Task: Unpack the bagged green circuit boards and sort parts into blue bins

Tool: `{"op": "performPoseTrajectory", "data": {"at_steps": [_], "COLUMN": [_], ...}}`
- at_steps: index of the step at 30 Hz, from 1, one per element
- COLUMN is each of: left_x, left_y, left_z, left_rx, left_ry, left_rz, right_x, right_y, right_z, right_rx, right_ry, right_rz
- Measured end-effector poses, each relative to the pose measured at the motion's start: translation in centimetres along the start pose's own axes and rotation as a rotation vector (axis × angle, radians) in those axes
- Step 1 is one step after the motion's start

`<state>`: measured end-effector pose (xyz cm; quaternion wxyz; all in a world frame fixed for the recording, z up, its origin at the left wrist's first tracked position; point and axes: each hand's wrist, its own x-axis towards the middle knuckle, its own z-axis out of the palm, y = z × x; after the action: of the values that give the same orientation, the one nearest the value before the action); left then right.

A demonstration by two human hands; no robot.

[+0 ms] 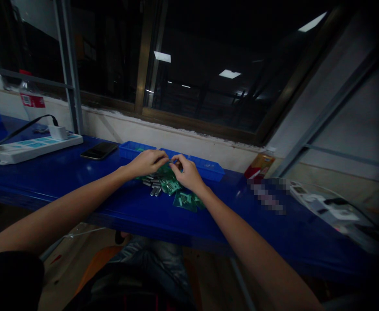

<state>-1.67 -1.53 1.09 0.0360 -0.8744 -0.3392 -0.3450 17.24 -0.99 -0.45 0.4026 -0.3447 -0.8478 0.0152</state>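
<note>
My left hand and my right hand meet above the blue table, fingertips pinched close together. Between them is something small that I cannot make out. Right below lie several small green plastic bags with small parts inside. Beside these, a loose pile of short silvery metal cylinders rests on the table, nearer my left hand. Behind my hands stands a row of shallow blue bins; the left one holds something green, and my hands hide part of the row.
A dark phone and a white power strip with a plugged-in charger lie on the left. Behind the strip stands a red-capped bottle. On the right are a bottle of amber drink and another power strip with cables. A window borders the back.
</note>
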Motion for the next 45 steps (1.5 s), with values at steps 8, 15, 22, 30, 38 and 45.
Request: {"op": "performPoseTrajectory", "data": {"at_steps": [8, 15, 22, 30, 38, 45], "left_x": [-0.15, -0.14, -0.07, -0.05, 0.06, -0.12], "left_y": [-0.22, -0.14, 0.01, -0.02, 0.09, 0.14], "left_z": [0.22, 0.18, -0.02, -0.01, -0.01, 0.05], "left_rx": [-0.033, -0.014, 0.050, -0.052, 0.016, -0.052], "left_ry": [-0.012, 0.029, -0.057, -0.030, -0.028, -0.015], "left_rz": [0.027, 0.030, -0.027, 0.035, -0.015, 0.008], "right_x": [0.20, 0.13, -0.04, 0.18, 0.08, 0.27], "right_y": [-0.07, -0.51, -0.38, -0.54, -0.44, -0.53], "right_z": [-0.10, -0.34, 0.06, -0.13, -0.05, -0.06], "right_rx": [-0.039, -0.014, -0.049, -0.091, -0.045, -0.075], "right_ry": [0.011, -0.003, -0.017, -0.035, -0.001, 0.005], "right_rz": [-0.010, -0.005, -0.010, -0.008, -0.003, -0.031]}}
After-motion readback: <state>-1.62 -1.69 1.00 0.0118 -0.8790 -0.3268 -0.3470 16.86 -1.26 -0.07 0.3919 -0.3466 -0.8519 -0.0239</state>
